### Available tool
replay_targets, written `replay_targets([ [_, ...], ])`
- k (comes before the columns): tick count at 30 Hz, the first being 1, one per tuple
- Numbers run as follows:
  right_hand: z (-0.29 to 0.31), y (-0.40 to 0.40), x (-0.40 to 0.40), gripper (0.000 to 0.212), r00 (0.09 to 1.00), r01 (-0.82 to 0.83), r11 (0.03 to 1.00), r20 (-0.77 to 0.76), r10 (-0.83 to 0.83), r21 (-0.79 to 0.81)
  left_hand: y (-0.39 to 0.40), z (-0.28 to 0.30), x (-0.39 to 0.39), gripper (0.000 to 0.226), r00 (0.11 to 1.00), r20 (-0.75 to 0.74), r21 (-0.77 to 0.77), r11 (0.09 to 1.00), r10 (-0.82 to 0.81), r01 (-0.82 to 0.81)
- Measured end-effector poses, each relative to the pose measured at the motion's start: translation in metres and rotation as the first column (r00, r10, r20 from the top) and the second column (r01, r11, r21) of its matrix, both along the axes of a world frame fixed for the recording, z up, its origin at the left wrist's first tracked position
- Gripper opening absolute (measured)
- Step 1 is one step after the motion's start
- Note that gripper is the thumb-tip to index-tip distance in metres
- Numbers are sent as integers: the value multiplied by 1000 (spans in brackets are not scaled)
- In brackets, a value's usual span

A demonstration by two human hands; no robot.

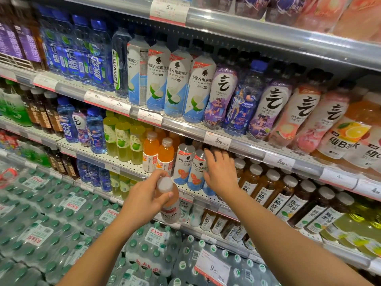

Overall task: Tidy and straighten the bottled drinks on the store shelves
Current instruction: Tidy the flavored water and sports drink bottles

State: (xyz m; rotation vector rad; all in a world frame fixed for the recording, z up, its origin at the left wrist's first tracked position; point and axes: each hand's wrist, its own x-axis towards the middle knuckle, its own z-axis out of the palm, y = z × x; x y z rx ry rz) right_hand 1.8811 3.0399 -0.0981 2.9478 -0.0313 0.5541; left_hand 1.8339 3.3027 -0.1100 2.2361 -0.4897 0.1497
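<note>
One head-worn, wide-angle view looks forward and down, close to the store shelves [243,141], which run slanted from upper left to lower right. Both forearms enter from the bottom edge. Beyond the fingers [214,156] stand the bottle rows; below them lie shrink-wrapped water packs [51,213].

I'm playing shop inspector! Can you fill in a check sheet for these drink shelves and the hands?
Surface: perforated white shelf, price tags along its front rail.
Job's things: orange bottle with white cap, off the shelf; grapefruit bottles upright in their row.
Clutter: nothing seen.
Grippers: left hand grips the orange bottle; right hand reaches behind the grapefruit bottles, fingers straight.
Cables: nothing seen.
Surroundings: shrink-wrapped water packs below.
</note>
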Motion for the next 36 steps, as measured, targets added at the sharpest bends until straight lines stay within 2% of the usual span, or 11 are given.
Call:
replay_targets([
  [3,-3,-8,-33,57,993,-118,964,23,116,239,-10,3,-4,41,1000,-10,24,1000,3,-3],
  [6,-4,-8,-79,44,977,-134,823,-64,202,552,-25,9,-11,41,1000,-16,54,998,-14,15],
  [8,-8,-7,-112,51,957,-67,687,-148,249,724,-36,14,-17,43,999,18,83,996,-27,25],
  [10,-11,-6,-140,72,942,-22,546,-166,293,838,-50,22,-25,42,997,51,85,995,-52,48],
  [12,-11,-9,-160,85,938,-4,447,-151,311,895,-65,34,-35,41,996,48,73,994,-79,76],
  [14,-2,-15,-175,82,945,3,380,-126,301,925,-83,48,-44,40,992,45,70,991,-120,116],
  [17,14,-32,-191,75,963,3,368,-102,251,930,-113,70,-59,39,982,57,65,982,-180,177],
  [23,43,-78,-227,69,990,-48,423,-15,143,905,-172,110,-92,34,954,106,63,960,-279,273],
  [28,54,-113,-260,62,995,-101,452,95,35,886,-216,132,-116,40,917,138,61,927,-376,371],
  [33,70,-145,-286,61,980,-131,479,188,-72,868,-252,161,-133,53,846,116,83,853,-521,515],
  [36,85,-165,-296,62,964,-141,506,235,-127,851,-271,182,-139,54,807,176,111,826,-563,552],
])
